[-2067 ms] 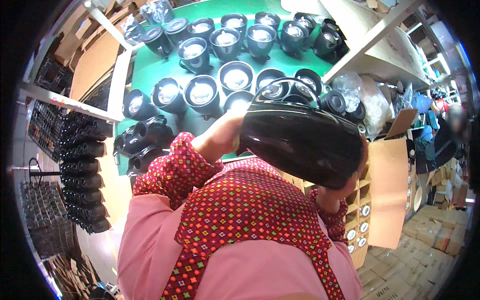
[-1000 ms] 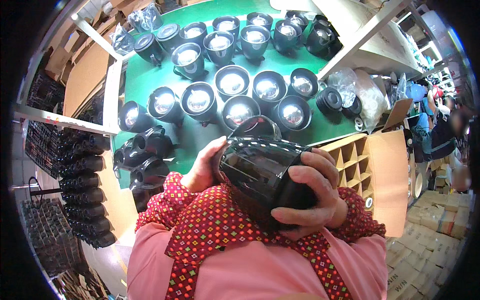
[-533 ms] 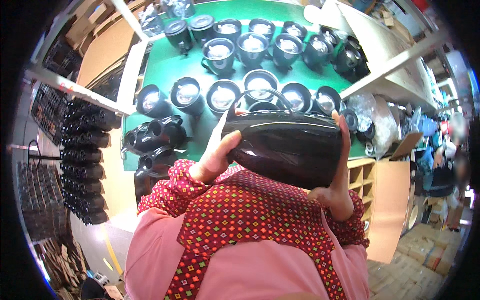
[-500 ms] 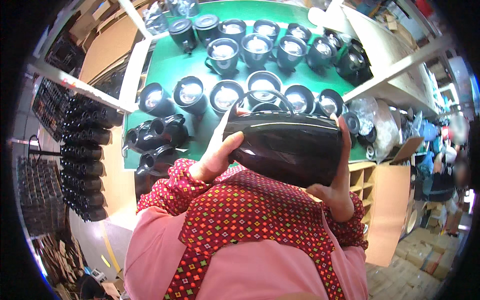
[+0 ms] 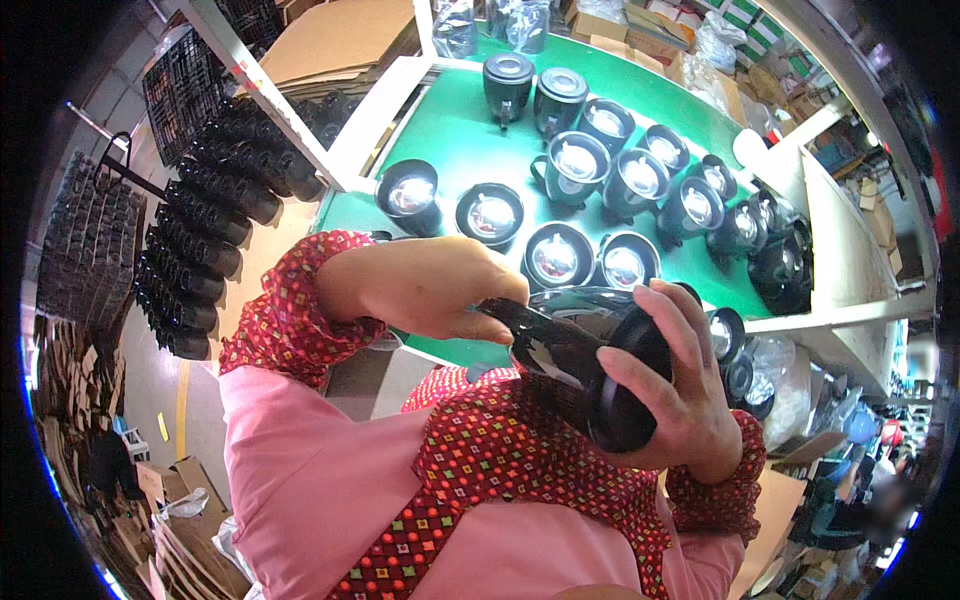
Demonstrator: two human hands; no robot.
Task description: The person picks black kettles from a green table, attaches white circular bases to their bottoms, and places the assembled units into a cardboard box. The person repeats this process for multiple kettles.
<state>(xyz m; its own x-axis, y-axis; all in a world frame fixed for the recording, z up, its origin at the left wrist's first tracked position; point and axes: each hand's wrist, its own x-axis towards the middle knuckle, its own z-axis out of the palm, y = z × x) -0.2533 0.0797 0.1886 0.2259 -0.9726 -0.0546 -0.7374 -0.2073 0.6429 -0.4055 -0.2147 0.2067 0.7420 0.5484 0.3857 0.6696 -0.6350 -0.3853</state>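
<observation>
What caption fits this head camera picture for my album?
Both hands, left hand and right hand, hold a black kettle above a green table.

Glossy black plastic kettle body [image 5: 585, 365]; smooth matt green tabletop [image 5: 450, 130]; patterned cloth sleeves [image 5: 290, 310]; brown cardboard [image 5: 330, 35]

A single fisheye view is looking down from the person's head, sitting close over the chest and both hands, so the left hand [image 5: 440, 290] and right hand [image 5: 680, 400] are filling the middle. It is facing forward and down toward the green surface [image 5: 450, 130], which is stretching away at the top. Straight shelf edges are bending near the rim, and dark corners are ringing the picture.
</observation>
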